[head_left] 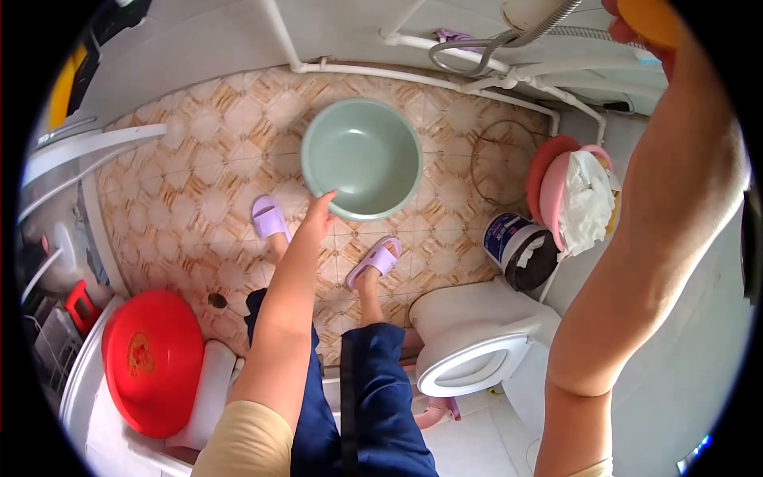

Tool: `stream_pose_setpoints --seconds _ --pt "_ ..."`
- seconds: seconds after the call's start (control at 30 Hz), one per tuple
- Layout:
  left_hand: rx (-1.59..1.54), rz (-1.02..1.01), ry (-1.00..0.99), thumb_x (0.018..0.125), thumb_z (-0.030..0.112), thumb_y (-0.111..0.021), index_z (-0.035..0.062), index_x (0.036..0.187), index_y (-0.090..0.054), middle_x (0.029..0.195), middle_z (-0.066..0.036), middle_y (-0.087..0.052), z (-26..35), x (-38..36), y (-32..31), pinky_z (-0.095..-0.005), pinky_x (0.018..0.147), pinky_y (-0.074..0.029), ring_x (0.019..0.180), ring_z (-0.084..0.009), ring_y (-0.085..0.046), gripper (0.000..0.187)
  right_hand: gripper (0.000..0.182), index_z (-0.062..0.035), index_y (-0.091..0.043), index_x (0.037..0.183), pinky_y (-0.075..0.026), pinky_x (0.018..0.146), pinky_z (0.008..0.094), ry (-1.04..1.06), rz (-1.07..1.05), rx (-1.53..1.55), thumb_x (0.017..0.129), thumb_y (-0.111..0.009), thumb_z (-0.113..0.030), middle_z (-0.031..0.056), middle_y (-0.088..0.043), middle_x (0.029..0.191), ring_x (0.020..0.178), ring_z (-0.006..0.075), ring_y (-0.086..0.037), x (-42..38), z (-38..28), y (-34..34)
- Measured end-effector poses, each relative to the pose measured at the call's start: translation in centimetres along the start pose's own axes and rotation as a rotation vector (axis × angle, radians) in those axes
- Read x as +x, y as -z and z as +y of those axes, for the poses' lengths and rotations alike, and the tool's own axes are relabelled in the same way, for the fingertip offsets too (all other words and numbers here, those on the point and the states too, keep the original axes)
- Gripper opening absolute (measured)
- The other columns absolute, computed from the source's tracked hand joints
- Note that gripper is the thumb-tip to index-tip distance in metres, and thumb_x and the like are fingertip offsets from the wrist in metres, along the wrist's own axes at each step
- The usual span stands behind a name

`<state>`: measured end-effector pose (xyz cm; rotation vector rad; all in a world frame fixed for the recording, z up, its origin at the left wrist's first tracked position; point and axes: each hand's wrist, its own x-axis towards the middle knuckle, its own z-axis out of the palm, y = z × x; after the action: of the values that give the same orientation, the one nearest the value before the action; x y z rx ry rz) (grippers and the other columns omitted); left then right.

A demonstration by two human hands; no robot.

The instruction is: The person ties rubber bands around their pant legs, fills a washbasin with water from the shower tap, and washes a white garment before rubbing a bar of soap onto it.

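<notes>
A patterned tiled floor spreads beneath everything, with a white toilet at the right. The wide green basin sits on the floor ahead of two purple slippers. A dark-lidded bucket is beside the toilet. The left hand has its fingers closed on the basin's near rim. The right hand is raised, its fingers against an orange object; I cannot tell their grip.
</notes>
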<state>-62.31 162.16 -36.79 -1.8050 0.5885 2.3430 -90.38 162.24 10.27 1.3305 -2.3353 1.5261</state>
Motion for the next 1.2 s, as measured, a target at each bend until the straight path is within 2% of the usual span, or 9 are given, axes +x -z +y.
stream_pose_setpoints --seconds 0.23,0.33,0.4,0.43,0.5,0.57,0.77,0.97,1.2 --pt "0.275 -0.046 -0.011 0.084 0.03 -0.06 0.0106 0.145 -0.011 0.145 -0.013 -0.026 2.4 -5.8 -0.5 -0.0429 0.101 -0.032 0.134 -0.0288 -0.024 0.081 0.031 0.0025 -0.052 0.1 -0.046 0.074 0.0345 -0.039 -0.031 0.042 0.081 -0.058 -0.021 0.0161 -0.06 0.086 0.079 0.0267 -0.059 0.0 0.1 -1.1" --pt "0.329 0.044 -0.044 0.082 0.031 -0.061 0.0091 0.139 -0.03 0.141 -0.01 -0.036 0.3 -4.1 2.3 -0.0406 0.099 -0.033 0.127 -0.0249 -0.036 0.069 0.03 0.0025 -0.052 0.097 -0.047 0.074 0.0357 -0.058 -0.087 0.029 0.079 -0.06 -0.02 0.0175 -0.06 0.085 0.078 0.0288 -0.059 -0.2 -0.1 -1.3" --pt "0.607 0.047 -0.133 0.084 0.027 -0.059 0.0045 0.125 -0.048 0.124 -0.011 -0.054 -2.2 -2.6 5.5 -0.0327 0.088 -0.043 0.114 -0.0216 -0.051 0.048 0.03 0.0025 -0.053 0.095 -0.047 0.073 0.0366 -0.057 -0.127 0.012 0.077 -0.061 -0.02 0.0185 -0.059 0.084 0.078 0.0301 -0.059 -0.1 -0.2 -1.3" --pt "0.617 0.049 -0.133 0.084 0.027 -0.059 0.0045 0.125 -0.048 0.124 -0.011 -0.054 -2.7 -4.1 6.2 -0.0327 0.088 -0.043 0.114 -0.0216 -0.051 0.048 0.03 0.0025 -0.053 0.094 -0.047 0.073 0.037 -0.053 -0.146 0.002 0.077 -0.062 -0.02 0.019 -0.059 0.084 0.078 0.0308 -0.06 -0.1 -0.4 -1.3" --pt "1.041 -0.001 -0.443 0.086 0.026 -0.056 0.0012 0.108 -0.057 0.106 -0.012 -0.064 -3.4 -8.2 7.8 -0.0301 0.077 -0.048 0.097 -0.0221 -0.061 0.033 0.029 0.0024 -0.053 0.092 -0.048 0.072 0.0378 -0.039 -0.174 -0.021 0.075 -0.063 -0.02 0.02 -0.059 0.083 0.077 0.0321 -0.06 0.1 -0.9 -1.1" --pt "1.223 0.115 -0.37 0.087 0.025 -0.055 0.0004 0.101 -0.058 0.098 -0.015 -0.065 -3.2 -12.2 8.2 -0.033 0.075 -0.048 0.091 -0.0258 -0.062 0.029 0.029 0.0024 -0.054 0.089 -0.048 0.072 0.0386 -0.007 -0.194 -0.055 0.074 -0.064 -0.02 0.021 -0.059 0.082 0.077 0.0334 -0.06 0.3 -1.5 -0.8" --pt "1.182 0.224 -0.297 0.083 0.025 -0.06 0.0062 0.093 -0.064 0.09 -0.013 -0.066 -8.8 -17.9 15.8 -0.0337 0.076 -0.049 0.088 -0.0266 -0.064 0.021 0.024 0.0044 -0.052 0.086 -0.048 0.068 0.0415 0.208 -0.291 -0.17 0.077 -0.059 -0.016 0.022 -0.059 0.08 0.072 0.0374 -0.059 1.4 -1.0 1.2" --pt "1.304 0.243 -0.302 0.083 0.022 -0.06 0.0072 0.091 -0.063 0.088 -0.012 -0.066 -7.9 -23.3 14.9 -0.0327 0.075 -0.05 0.085 -0.0246 -0.064 0.017 0.024 0.0051 -0.054 0.088 -0.047 0.073 0.0421 0.211 -0.445 -0.117 0.078 -0.056 -0.016 0.0234 -0.059 0.083 0.079 0.0385 -0.059 2.4 -1.2 3.7" --pt "1.27 0.208 -0.317 0.086 0.02 -0.059 0.0031 0.098 -0.062 0.093 -0.013 -0.066 -6.5 -21.8 13.1 -0.0307 0.077 -0.049 0.089 -0.0233 -0.064 0.021 0.018 0.0017 -0.058 0.085 -0.047 0.077 0.0415 0.159 -0.566 -0.027 0.078 -0.056 -0.015 0.0212 -0.061 0.086 0.084 0.0376 -0.059 2.6 -1.4 5.5"
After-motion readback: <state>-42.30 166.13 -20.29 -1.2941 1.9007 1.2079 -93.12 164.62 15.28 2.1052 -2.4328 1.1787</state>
